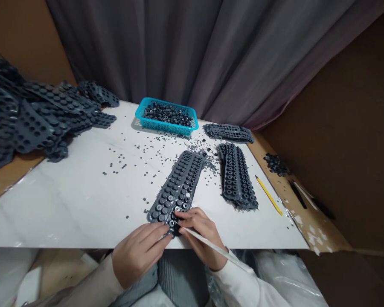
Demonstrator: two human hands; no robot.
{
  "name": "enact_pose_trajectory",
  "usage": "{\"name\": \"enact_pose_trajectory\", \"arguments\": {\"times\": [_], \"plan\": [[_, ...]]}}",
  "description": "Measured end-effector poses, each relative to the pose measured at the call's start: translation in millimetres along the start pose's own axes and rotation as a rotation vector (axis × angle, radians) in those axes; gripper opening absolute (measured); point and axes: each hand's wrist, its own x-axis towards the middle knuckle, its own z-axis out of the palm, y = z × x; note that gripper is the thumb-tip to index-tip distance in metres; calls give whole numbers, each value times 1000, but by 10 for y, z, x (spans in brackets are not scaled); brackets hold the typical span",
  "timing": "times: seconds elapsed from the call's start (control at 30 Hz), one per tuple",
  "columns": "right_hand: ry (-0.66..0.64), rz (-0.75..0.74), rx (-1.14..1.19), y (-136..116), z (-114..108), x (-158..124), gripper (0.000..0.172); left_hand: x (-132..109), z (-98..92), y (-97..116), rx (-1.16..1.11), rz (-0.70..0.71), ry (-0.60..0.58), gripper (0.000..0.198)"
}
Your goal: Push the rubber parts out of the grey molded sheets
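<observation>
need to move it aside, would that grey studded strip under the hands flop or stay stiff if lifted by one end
Probably floppy: the grey studded strip looks like thin rubber, and similar sheets in the heap at far left drape and curl. Likely light, being thin. Pushed, it may drag the loose bits around it across the white table.

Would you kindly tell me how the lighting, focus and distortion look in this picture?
Head view: soft, even light on the white table, faint sheen near its left edge; the left hand, the right hand gripping a white strip, and the rubber sheet look sharp; the dark pile at far left looks stretched and loses detail.
</observation>
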Motion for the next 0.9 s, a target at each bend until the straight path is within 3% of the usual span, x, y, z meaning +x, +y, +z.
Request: {"name": "enact_pose_trajectory", "arguments": {"times": [0.13,0.3,0.37,0.5,0.67,0.9], "plan": [[4,-80,-130,51,19,-17,7,13,-18,-3,-2,13,1,21],[-105,-322,-462,141,-33,18,14,8,-20,-1,-26,12,17,22],[-57,-300,-489,150,-95,72,17,10,-21,-4,-34,9,14,22],[88,-125,-300,115,-191,161,16,-17,19,-4,-46,13,13,22],[-68,-57,15,76,-135,107,9,-52,52,13,-44,-26,36,23],[-76,-155,-97,154,-57,56,5,29,-37,-1,-25,7,2,22]]}}
